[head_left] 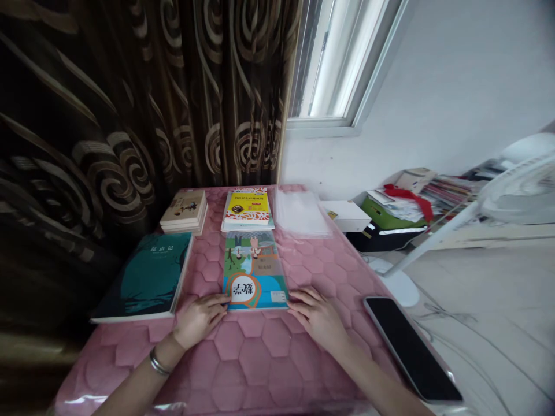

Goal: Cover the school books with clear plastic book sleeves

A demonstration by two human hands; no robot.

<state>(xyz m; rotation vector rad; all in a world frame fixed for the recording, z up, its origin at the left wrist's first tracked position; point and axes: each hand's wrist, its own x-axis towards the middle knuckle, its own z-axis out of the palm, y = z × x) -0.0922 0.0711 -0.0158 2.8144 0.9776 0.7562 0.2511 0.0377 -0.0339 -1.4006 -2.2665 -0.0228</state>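
Note:
A math textbook [255,268] with a blue, green and orange illustrated cover lies flat on the pink table, its title upside down to me. My left hand [200,316] rests at its near left corner, fingers stretched out and fingertips touching the edge. At the near right corner, my right hand [315,318] touches the opposite edge with its fingers spread. Neither hand is visibly wrapped round the book. Just beyond the textbook lies a stack topped by a yellow book [248,205]. A large dark green book [150,277] sits left of my left hand.
Small tan books [184,209] are stacked at the back left. Clear plastic sleeves [302,214] lie at the back right, beside a white box [346,215]. A black phone [411,349] lies along the table's right edge. A white fan [451,231] stands on the floor beyond.

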